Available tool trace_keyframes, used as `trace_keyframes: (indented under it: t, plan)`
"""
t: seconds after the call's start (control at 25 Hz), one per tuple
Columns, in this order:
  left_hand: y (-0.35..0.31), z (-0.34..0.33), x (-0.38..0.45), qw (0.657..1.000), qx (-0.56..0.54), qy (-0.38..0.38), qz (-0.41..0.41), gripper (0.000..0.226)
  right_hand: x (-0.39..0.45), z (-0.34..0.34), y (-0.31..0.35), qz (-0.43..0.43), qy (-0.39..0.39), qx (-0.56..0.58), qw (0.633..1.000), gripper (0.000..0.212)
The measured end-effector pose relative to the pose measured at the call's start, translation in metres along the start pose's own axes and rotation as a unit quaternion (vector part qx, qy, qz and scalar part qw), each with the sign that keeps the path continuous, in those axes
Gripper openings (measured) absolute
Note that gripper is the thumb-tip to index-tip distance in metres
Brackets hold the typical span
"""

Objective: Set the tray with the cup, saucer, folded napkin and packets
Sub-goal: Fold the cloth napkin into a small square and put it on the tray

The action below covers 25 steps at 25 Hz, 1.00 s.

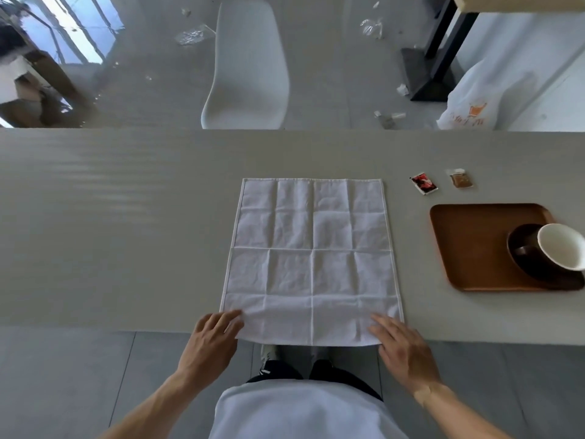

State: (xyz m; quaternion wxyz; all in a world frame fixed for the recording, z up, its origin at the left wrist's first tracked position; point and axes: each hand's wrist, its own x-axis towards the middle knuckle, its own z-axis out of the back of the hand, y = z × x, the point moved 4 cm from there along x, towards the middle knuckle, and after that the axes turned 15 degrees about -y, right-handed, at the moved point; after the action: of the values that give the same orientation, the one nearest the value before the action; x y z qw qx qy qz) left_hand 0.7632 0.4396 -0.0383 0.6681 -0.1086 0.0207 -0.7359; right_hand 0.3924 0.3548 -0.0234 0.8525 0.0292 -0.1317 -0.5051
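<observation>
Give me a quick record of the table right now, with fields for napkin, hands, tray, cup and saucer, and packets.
napkin: white cloth napkin, spread flat and unfolded, near edge hanging over the table edge
left hand: on the napkin's near left corner
right hand: on the near right corner
tray: brown, right of the napkin
cup and saucer: white-lined cup on dark saucer, on the tray
packets: red packet and tan packet, on the table beyond the tray

Soft, even daylight; glare streaks the table (95, 185) at its left end; wide-angle bending at the edges.
</observation>
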Motion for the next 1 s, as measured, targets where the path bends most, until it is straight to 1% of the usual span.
trace_keyframes:
  t: [0.04,0.08,0.16,0.24,0.28,0.36,0.44,0.56,0.64,0.8,0.92,1.0]
  plan:
    - [0.002,0.003,-0.002,1.000,-0.006,-0.009,-0.005,0.018,-0.002,0.002,0.000,-0.006,-0.003,0.008,1.000,0.051]
    - [0.004,0.006,-0.002,1.000,-0.017,-0.013,-0.003,0.014,-0.003,0.004,-0.001,-0.014,0.000,0.017,1.000,0.046]
    - [0.006,0.009,0.000,0.999,-0.050,-0.012,0.018,0.019,-0.002,0.005,-0.003,-0.037,0.033,0.028,0.998,0.035]
    - [0.008,0.011,0.005,0.996,-0.079,-0.007,0.037,0.023,0.009,0.007,-0.007,-0.062,0.098,0.029,0.993,0.019]
    - [0.010,0.011,0.010,0.995,-0.093,0.003,0.045,0.023,0.015,0.007,-0.011,-0.069,0.131,0.027,0.989,0.015]
    - [0.018,0.012,0.023,0.990,-0.120,0.024,0.065,0.017,0.031,0.009,-0.020,-0.087,0.188,0.034,0.978,0.015]
    - [0.025,0.016,0.037,0.987,-0.134,0.032,0.081,0.012,0.048,0.012,-0.028,-0.110,0.219,0.055,0.968,0.012]
    - [0.033,0.029,0.063,0.983,-0.151,0.001,0.107,0.009,0.073,0.020,-0.042,-0.156,0.211,0.086,0.961,0.013]
    - [0.037,0.039,0.083,0.974,-0.181,-0.013,0.134,0.002,0.090,0.027,-0.051,-0.193,0.192,0.122,0.954,0.015]
    - [0.054,0.053,0.120,0.944,-0.254,-0.015,0.212,0.021,0.130,0.041,-0.067,-0.220,0.142,0.166,0.951,0.010]
    - [0.063,0.062,0.150,0.918,-0.303,-0.025,0.256,0.014,0.162,0.048,-0.076,-0.236,0.117,0.200,0.944,0.009]
    - [0.067,0.064,0.174,0.912,-0.308,-0.031,0.269,0.017,0.183,0.050,-0.081,-0.245,0.106,0.205,0.942,0.013]
